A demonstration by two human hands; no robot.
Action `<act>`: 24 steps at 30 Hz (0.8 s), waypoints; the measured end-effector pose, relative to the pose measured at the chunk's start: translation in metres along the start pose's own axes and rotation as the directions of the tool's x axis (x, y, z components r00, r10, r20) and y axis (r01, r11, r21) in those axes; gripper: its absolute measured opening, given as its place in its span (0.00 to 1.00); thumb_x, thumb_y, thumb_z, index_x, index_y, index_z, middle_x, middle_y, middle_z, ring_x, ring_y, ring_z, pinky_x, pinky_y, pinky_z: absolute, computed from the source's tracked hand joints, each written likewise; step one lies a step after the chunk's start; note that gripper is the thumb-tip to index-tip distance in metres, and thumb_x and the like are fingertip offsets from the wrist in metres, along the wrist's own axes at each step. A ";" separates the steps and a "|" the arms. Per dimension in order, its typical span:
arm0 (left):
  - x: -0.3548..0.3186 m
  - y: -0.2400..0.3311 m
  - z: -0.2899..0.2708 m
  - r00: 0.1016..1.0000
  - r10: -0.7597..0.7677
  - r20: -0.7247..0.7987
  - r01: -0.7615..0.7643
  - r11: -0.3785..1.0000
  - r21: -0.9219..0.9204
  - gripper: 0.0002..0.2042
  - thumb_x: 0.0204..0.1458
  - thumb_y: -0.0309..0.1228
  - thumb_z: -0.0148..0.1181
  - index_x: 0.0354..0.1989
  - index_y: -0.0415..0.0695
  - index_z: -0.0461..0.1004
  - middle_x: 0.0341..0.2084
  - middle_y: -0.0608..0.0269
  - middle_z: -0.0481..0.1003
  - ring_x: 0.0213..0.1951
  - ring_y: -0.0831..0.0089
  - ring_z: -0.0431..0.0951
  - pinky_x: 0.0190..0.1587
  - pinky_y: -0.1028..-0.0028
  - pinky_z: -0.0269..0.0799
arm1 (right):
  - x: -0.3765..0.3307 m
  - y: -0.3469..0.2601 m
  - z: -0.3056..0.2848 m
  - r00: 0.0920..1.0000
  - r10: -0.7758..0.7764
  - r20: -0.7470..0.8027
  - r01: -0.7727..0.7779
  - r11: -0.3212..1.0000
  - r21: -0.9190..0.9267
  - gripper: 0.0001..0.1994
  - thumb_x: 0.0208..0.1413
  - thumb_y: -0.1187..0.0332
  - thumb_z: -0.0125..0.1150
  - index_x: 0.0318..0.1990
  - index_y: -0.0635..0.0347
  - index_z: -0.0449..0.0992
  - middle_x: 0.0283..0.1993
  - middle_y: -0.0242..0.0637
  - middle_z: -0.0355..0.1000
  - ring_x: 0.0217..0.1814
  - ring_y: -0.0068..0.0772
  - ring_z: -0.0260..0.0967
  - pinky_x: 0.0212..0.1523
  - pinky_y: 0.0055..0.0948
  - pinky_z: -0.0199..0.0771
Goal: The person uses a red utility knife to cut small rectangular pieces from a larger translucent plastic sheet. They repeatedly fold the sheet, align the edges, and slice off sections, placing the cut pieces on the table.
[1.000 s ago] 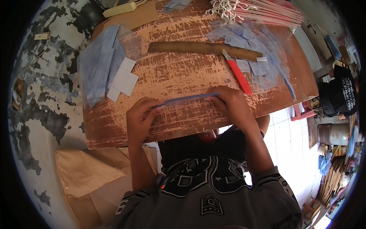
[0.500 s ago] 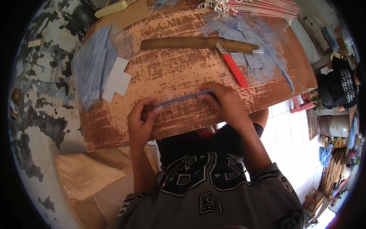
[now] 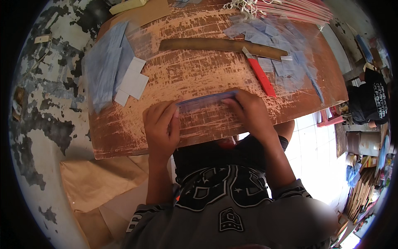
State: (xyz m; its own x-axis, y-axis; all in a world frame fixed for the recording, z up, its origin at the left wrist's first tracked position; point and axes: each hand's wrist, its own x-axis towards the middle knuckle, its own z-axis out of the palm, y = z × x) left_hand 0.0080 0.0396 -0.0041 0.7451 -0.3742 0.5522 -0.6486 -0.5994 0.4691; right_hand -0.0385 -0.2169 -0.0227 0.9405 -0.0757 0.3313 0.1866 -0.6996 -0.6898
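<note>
Between my two hands a clear bluish plastic sheet (image 3: pixel 205 101) is stretched out, its darker blue upper edge running almost level over the table's near side. My left hand (image 3: pixel 162 120) pinches its left end, thumb against fingers. At the other end my right hand (image 3: pixel 249 111) grips it the same way. Whether it is one sheet or a thin stack, I cannot tell. Beyond my right hand lies a red-handled cutter knife (image 3: pixel 262 78), its blade end touching a long brown strip (image 3: pixel 207 45) that works across the tabletop like a straightedge.
Clear plastic sheets (image 3: pixel 103 66) are piled at the table's left, with a white cut card (image 3: pixel 133 81) on them. Small plastic pieces (image 3: pixel 286 54) are scattered at the right. Red sticks with white strings (image 3: pixel 286 10) lie at the far edge. Another person (image 3: pixel 368 97) is off to the right.
My hands have lifted the plastic sheet slightly and tilted it, so more of its face shows. My left fingers have closed over its end. The view has shifted a little.
</note>
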 end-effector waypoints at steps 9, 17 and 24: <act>-0.005 0.004 0.011 0.999 -0.020 -0.026 0.022 0.997 0.080 0.10 0.57 0.27 0.66 0.46 0.40 0.83 0.41 0.60 0.81 0.47 0.62 0.79 0.58 0.62 0.63 | 0.001 -0.003 0.003 0.999 0.037 -0.019 -0.039 0.995 -0.096 0.13 0.61 0.60 0.68 0.41 0.60 0.75 0.35 0.46 0.78 0.37 0.54 0.78 0.35 0.47 0.76; -0.001 0.000 0.014 0.998 0.008 -0.058 -0.003 0.996 0.089 0.07 0.54 0.27 0.71 0.38 0.39 0.81 0.38 0.61 0.81 0.44 0.62 0.79 0.55 0.62 0.64 | -0.010 -0.007 0.004 0.973 0.077 -0.217 -0.076 0.997 0.011 0.12 0.60 0.67 0.71 0.48 0.58 0.79 0.34 0.43 0.78 0.31 0.43 0.78 0.33 0.40 0.77; 0.001 0.001 0.015 0.999 0.031 -0.035 -0.026 0.991 0.132 0.06 0.54 0.27 0.70 0.37 0.39 0.82 0.36 0.60 0.80 0.42 0.62 0.79 0.54 0.62 0.65 | -0.019 -0.010 0.012 0.932 -0.074 -0.355 0.015 0.986 -0.165 0.09 0.59 0.73 0.69 0.46 0.60 0.80 0.34 0.43 0.77 0.31 0.46 0.78 0.32 0.38 0.77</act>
State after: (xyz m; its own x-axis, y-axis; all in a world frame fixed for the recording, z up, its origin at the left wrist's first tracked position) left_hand 0.0106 0.0282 -0.0129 0.7188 -0.3677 0.5900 -0.6416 -0.6777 0.3592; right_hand -0.0546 -0.1997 -0.0302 0.7617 -0.2713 0.5883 0.1514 -0.8083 -0.5689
